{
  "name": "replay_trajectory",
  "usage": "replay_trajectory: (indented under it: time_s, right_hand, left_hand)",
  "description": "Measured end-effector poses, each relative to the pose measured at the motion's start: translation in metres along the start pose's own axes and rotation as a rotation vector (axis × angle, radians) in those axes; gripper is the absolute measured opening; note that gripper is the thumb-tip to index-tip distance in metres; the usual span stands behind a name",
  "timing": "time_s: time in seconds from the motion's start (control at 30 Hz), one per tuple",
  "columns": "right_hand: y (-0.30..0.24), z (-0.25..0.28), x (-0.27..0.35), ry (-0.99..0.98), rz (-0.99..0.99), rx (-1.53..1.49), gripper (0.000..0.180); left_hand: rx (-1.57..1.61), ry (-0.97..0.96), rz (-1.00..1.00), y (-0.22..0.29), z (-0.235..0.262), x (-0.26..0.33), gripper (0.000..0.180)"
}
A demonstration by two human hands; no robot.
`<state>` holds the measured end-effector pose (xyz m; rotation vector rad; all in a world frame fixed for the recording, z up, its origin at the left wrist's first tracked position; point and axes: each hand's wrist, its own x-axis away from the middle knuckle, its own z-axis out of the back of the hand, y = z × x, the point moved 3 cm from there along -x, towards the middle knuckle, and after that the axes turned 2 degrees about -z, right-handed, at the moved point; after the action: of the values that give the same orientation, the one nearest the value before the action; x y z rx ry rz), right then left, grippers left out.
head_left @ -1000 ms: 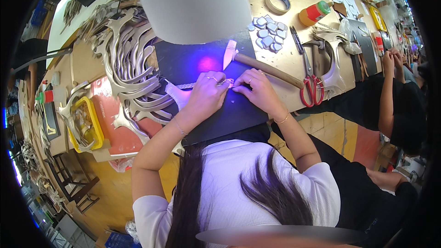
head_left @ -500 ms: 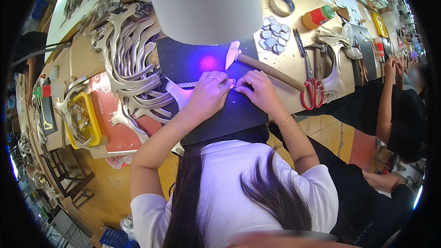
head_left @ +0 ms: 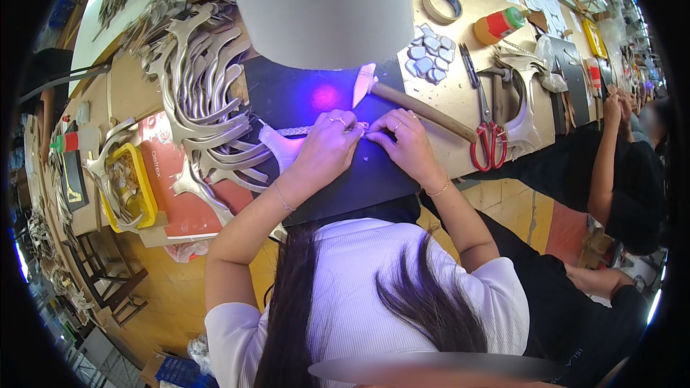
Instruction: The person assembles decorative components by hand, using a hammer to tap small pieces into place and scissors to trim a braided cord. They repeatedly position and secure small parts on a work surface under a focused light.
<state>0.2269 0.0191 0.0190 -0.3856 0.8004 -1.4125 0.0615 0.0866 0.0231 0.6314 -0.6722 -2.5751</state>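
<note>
Over a black work mat [head_left: 338, 197], both of my hands meet at the narrow end of a silver leather-like strap piece [head_left: 279, 145] with a braided strip [head_left: 295, 131] along it. My left hand [head_left: 327, 147] is closed on this piece, its knuckles covering much of it. From the other side, my right hand [head_left: 411, 147] pinches at the same end with thumb and forefinger; the exact spot between the fingertips is too small to make out. A tiny pale scrap [head_left: 366, 159] lies on the mat below my fingers. Just beyond them rests a hammer [head_left: 424, 110] with a wooden handle.
A white cylinder [head_left: 320, 14] hangs over the mat, with violet light below it. Silver strap pieces [head_left: 208, 118] pile up at left, near a yellow tray [head_left: 149, 190]. Red-handled scissors [head_left: 489, 145], small silver pieces [head_left: 431, 56], tape [head_left: 429, 6] and a bottle [head_left: 496, 27] lie right; another person [head_left: 629, 179] sits beyond.
The fingertips of my right hand have shifted very slightly at the strap's end. My left hand keeps its place, and the things on the table have not moved.
</note>
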Motion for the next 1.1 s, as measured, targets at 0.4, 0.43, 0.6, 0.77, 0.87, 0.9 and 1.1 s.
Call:
replay_trajectory:
  time_s: [0.4,0.43,0.6,0.77,0.87,0.9,1.1]
  right_hand:
    - [0.0,0.003,0.001,-0.054,0.018,-0.03,0.016]
    - [0.0,0.002,0.001,-0.047,0.009,-0.027,0.016]
    - [0.001,-0.001,0.003,-0.015,0.01,-0.003,0.016]
    - [0.001,-0.003,0.003,0.003,0.009,0.025,0.016]
    - [0.0,-0.004,0.003,0.012,0.006,0.035,0.016]
    - [0.0,-0.004,0.003,0.013,0.003,0.036,0.016]
    - [-0.001,-0.006,0.001,-0.018,-0.038,0.046,0.016]
  left_hand:
    - [0.011,0.0,0.002,0.0,0.001,0.0,0.012]
    - [0.004,-0.002,0.004,0.0,0.001,0.0,0.012]
    - [-0.055,0.015,-0.006,0.002,0.001,0.001,0.013]
    - [-0.063,0.015,0.014,0.002,-0.002,0.003,0.017]
    - [-0.092,0.033,-0.02,0.001,-0.002,0.005,0.021]
    - [-0.094,0.028,-0.021,0.0,-0.003,0.006,0.023]
    - [-0.054,0.063,0.022,-0.002,-0.004,0.008,0.025]
